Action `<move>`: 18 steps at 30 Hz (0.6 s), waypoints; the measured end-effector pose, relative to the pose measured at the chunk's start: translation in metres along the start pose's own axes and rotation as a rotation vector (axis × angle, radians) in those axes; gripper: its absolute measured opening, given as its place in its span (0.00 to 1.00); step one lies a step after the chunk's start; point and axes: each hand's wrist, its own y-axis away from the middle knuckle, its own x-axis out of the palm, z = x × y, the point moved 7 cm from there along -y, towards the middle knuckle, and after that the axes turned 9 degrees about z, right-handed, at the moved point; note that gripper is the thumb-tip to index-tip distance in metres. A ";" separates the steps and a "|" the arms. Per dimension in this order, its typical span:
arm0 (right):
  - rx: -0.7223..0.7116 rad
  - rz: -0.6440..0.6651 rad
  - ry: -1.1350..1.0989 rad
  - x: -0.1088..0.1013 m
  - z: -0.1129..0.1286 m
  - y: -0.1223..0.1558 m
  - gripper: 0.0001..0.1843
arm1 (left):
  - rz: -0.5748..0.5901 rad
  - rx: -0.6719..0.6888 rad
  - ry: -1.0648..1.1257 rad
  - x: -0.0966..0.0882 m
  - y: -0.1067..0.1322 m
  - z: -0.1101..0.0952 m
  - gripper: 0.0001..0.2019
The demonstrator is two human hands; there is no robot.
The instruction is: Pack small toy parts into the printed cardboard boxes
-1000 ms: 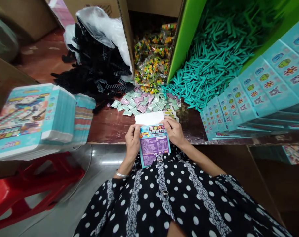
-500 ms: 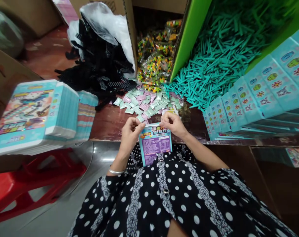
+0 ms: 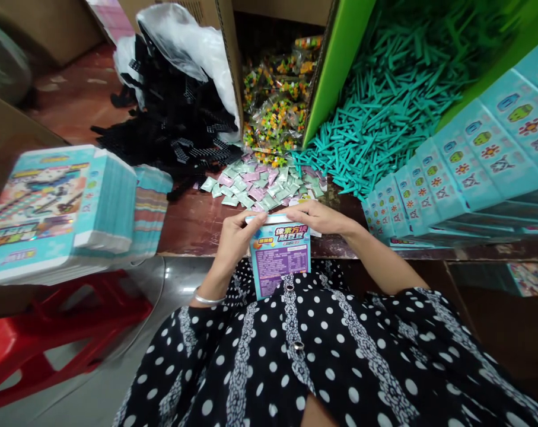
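A blue and purple printed cardboard box rests upright against the table edge in front of my body, its text panel facing me. At its top left corner my left hand grips it, thumb along the white upper edge and fingers behind. My right hand is closed at the top right corner, its fingertips on the same edge. Just beyond both hands lies a heap of small pale green and pink sachets.
Stacked flat printed boxes stand at left, above a red stool. Behind are black plastic parts, a carton of bagged orange and green pieces, and teal sticks spilling from a green box. Folded blue cartons line the right.
My right hand has flattened and its fingers now reach left along the box's top. The white upper edge shows more plainly, while my left hand stays at its corner.
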 end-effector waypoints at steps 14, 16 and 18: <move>-0.086 -0.037 0.373 0.026 0.039 0.046 0.37 | 0.038 0.130 0.129 -0.001 0.032 0.023 0.19; -0.171 -0.098 0.441 0.007 0.069 0.057 0.31 | 0.021 0.187 0.082 -0.013 0.022 0.005 0.21; -0.210 -0.240 0.598 -0.011 0.101 0.073 0.27 | -0.013 0.265 -0.055 -0.027 0.008 -0.026 0.22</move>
